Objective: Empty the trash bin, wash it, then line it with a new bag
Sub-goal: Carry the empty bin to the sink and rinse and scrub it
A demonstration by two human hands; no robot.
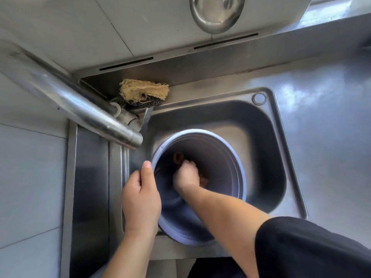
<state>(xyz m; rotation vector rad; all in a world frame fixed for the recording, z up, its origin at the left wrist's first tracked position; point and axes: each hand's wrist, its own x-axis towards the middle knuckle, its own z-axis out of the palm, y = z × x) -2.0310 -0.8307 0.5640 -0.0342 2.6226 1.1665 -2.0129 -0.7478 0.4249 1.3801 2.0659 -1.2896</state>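
A grey-blue round trash bin [230,167] stands in the steel sink [267,149], tilted toward me with its mouth open. My left hand [141,199] grips the bin's near left rim, thumb up along the edge. My right hand [186,175] reaches deep inside the bin, blurred, with its fingers curled round something brownish that I cannot make out clearly.
The faucet spout [84,113] crosses from the upper left and ends just above the bin's left rim. A frayed loofah scrubber on a dark scouring pad [144,93] lies at the sink's back left corner. Steel counter [325,121] stretches to the right. A metal bowl [216,13] hangs on the wall.
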